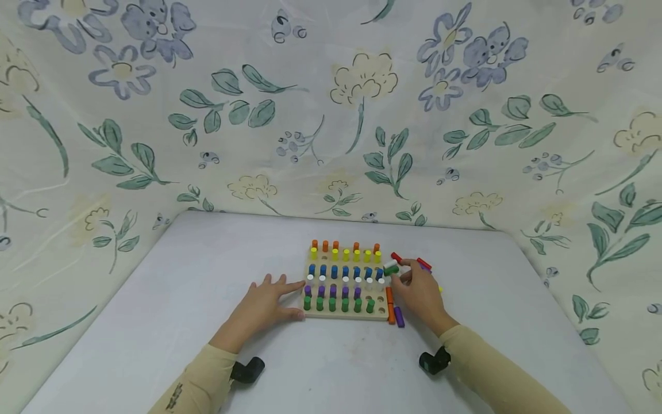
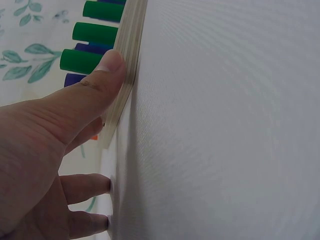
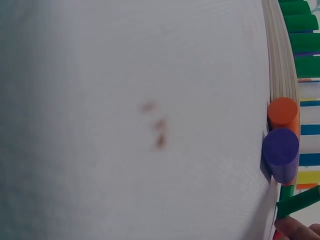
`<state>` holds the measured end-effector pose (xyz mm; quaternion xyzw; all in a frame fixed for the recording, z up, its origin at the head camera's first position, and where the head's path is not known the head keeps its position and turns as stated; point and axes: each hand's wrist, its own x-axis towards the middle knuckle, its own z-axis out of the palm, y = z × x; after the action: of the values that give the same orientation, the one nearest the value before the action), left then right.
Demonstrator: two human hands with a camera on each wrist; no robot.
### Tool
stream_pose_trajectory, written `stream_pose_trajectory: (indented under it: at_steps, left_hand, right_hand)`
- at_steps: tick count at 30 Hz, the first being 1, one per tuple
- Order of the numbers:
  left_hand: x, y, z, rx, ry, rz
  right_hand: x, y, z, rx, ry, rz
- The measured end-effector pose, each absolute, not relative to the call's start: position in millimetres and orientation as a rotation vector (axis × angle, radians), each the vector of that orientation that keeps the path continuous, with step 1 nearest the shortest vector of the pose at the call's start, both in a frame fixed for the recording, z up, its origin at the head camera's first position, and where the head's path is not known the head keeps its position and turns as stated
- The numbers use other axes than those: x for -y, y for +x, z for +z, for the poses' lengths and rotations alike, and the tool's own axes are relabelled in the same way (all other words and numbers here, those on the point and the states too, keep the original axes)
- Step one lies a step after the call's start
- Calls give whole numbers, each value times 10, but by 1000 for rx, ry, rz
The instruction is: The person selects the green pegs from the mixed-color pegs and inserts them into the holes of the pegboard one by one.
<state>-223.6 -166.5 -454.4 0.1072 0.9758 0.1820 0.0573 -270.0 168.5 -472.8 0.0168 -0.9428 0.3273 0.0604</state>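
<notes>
A wooden pegboard (image 1: 343, 315) holds rows of orange, yellow, blue, white, purple and green pegs, with some holes bare. At its left end, my left hand (image 1: 264, 305) has the thumb and index finger extended against the board's edge. The left wrist view shows that thumb (image 2: 95, 87) touching the board's side near a green peg (image 2: 82, 61), with other fingertips on the table. Off the board's right end, my right hand (image 1: 421, 293) pinches a green peg (image 3: 300, 201); most of this hand lies outside the right wrist view.
Loose pegs lie right of the board: orange pegs (image 1: 390, 305) along its edge, a purple peg (image 1: 399, 317), a red peg (image 1: 396, 257) and another red peg (image 1: 424, 263) farther back. A white peg (image 1: 390, 264) is close to the right fingertips. A floral cloth (image 1: 320, 115) hangs behind the white table (image 1: 233, 247).
</notes>
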Motion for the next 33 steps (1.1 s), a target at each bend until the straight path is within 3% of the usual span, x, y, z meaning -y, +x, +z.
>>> stream_pose_trajectory:
  at_steps: [33]
  left_hand:
    - [1668, -2242, -4556, -2965, 333, 539]
  right_hand:
    - [-1734, -2664, -4760, 2772, 132, 879]
